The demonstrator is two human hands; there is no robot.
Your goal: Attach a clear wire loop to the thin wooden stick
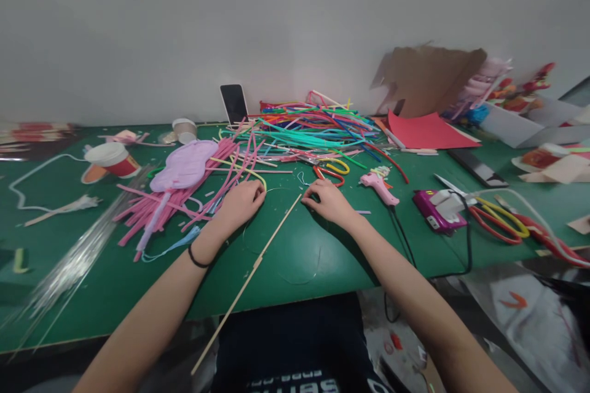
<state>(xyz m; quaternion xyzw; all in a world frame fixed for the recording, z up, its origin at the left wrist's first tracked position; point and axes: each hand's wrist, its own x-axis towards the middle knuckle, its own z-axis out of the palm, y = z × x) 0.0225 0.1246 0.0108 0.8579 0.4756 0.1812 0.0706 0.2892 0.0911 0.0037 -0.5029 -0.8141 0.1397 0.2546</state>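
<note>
My left hand is closed in a pinch over the green table. A thin clear thread runs from its fingertips towards my right hand, whose thumb and finger are pinched together too. The thread is very faint, and more of it curls loosely on the table below. Between the hands a thin wooden stick, with a joint near its middle, slants down past the table's front edge. By my left hand lie pink pipe cleaners and a lilac fan-like piece. Orange-handled scissors rest just beyond my right hand.
A heap of coloured pipe cleaners lies at the back beside a propped phone. Rightward are a pink glue gun, a purple power adapter, cords and larger scissors. Paper cups stand left, near clear sticks.
</note>
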